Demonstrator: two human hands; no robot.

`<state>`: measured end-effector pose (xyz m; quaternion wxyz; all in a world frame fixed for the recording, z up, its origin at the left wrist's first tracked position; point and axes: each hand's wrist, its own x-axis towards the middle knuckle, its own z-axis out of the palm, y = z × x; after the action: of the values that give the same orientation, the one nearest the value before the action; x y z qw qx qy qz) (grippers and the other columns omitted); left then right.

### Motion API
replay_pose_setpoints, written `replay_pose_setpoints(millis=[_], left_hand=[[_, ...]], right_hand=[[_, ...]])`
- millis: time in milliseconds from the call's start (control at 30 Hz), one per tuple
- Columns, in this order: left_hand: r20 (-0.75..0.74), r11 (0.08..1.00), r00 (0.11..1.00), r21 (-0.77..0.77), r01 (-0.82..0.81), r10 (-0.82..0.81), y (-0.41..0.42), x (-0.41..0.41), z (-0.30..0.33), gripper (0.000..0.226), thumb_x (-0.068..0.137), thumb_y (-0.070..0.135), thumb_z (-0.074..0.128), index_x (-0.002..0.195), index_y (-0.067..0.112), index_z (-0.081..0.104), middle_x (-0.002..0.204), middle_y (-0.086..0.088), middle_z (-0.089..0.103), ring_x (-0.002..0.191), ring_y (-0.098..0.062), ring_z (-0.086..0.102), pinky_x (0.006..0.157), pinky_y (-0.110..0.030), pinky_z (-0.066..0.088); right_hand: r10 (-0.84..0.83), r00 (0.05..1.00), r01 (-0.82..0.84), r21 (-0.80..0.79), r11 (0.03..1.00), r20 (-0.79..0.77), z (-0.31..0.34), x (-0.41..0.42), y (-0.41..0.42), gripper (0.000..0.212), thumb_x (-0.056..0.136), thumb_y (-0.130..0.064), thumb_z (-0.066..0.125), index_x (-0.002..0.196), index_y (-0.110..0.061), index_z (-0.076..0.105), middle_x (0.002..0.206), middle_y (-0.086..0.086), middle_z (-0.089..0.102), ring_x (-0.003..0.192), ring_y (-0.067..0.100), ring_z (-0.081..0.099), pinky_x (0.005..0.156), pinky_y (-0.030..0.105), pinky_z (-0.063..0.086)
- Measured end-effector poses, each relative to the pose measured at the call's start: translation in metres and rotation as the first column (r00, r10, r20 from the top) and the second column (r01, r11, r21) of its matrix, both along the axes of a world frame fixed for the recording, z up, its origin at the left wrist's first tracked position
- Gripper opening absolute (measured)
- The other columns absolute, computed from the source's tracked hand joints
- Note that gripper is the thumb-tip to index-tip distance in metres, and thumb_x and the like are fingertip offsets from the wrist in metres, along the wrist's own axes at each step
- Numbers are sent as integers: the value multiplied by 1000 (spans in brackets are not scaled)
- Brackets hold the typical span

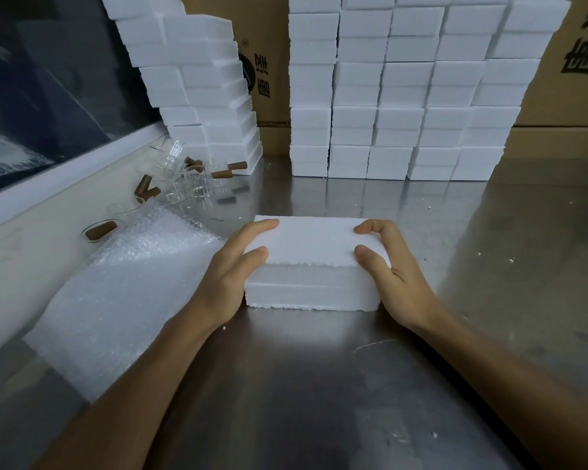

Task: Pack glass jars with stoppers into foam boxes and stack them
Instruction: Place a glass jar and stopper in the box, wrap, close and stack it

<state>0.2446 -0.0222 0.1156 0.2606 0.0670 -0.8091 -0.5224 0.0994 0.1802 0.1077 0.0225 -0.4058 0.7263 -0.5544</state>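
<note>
A closed white foam box point(311, 262) lies on the steel table point(319, 385) in front of me, lid on top of its base. My left hand point(233, 269) grips its left end, fingers on the lid. My right hand point(384, 266) holds the right end the same way. Several clear glass jars point(190, 184) with brown stoppers point(223, 173) lie loose at the back left. What is inside the box is hidden.
A tall wall of stacked foam boxes point(404, 93) stands at the back centre and right. A leaning foam stack point(204, 86) rises at the back left. Bubble wrap point(123, 283) covers the table's left side. Cardboard cartons point(564, 62) stand behind.
</note>
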Motion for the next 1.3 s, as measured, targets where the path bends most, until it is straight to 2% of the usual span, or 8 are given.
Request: replay_pose_setpoints(millis=[300, 400, 500, 600, 700, 767, 967, 1300], left_hand=[[-26, 997, 998, 64, -50, 52, 2, -4, 0, 43, 83, 31, 42, 122, 38, 59, 130, 19, 59, 121, -7, 54, 102, -30, 40], [-37, 995, 997, 72, -68, 70, 2, -5, 0, 43, 78, 36, 44, 118, 40, 62, 127, 24, 59, 117, -4, 55, 95, -21, 40], [-56, 993, 995, 80, -82, 87, 0, -4, -1, 44, 75, 41, 46, 116, 40, 62, 124, 31, 59, 118, 4, 53, 92, -13, 40], [-61, 989, 990, 88, -122, 128, -2, -4, -1, 41, 82, 30, 43, 119, 36, 61, 133, 19, 57, 121, 4, 52, 94, -13, 39], [-74, 981, 979, 61, -186, 190, -2, -3, 1, 41, 86, 29, 43, 123, 31, 59, 130, 15, 59, 118, 3, 54, 95, -13, 42], [-80, 965, 961, 10, -263, 263, -2, -2, 1, 34, 91, 32, 46, 122, 29, 59, 118, 20, 62, 105, 10, 57, 81, -6, 43], [-117, 852, 849, -34, -522, 516, 4, -4, 2, 9, 87, 33, 59, 89, 27, 66, 72, 21, 67, 71, 10, 61, 56, -4, 43], [-88, 822, 823, -49, -567, 562, 7, -4, 4, 15, 95, 23, 58, 83, 30, 66, 75, 13, 66, 70, 11, 58, 57, -3, 42]], right_hand=[[114, 990, -120, 67, 991, 87, 8, -4, 7, 38, 79, -66, 50, 113, -48, 46, 124, -20, 52, 107, -8, 52, 80, 3, 39], [220, 962, -231, 51, 972, 164, 12, -10, 12, 41, 77, -63, 61, 113, -47, 48, 113, -31, 57, 99, -3, 61, 80, 9, 46], [279, 945, -292, 54, 955, 170, 13, -19, 16, 50, 74, -53, 72, 119, -43, 52, 125, -28, 55, 111, 5, 62, 86, 19, 52], [336, 922, -360, 107, 927, 194, 13, -26, 22, 72, 66, -40, 85, 129, -44, 52, 132, -24, 55, 120, 8, 59, 93, 25, 53], [306, 937, -330, 144, 933, 167, 11, -28, 23, 82, 59, -40, 90, 131, -48, 52, 128, -24, 58, 117, 6, 60, 95, 27, 53], [273, 950, -293, 133, 947, 149, 9, -26, 21, 81, 57, -41, 90, 129, -51, 53, 125, -25, 60, 115, 5, 61, 94, 26, 53], [239, 965, -250, 110, 962, 105, 8, -19, 17, 77, 60, -45, 88, 126, -59, 51, 126, -29, 56, 114, -5, 56, 84, 9, 49], [236, 971, -236, 217, 947, 24, 6, -26, 19, 86, 62, -49, 87, 135, -57, 42, 141, -24, 45, 125, 5, 51, 100, 21, 49]])
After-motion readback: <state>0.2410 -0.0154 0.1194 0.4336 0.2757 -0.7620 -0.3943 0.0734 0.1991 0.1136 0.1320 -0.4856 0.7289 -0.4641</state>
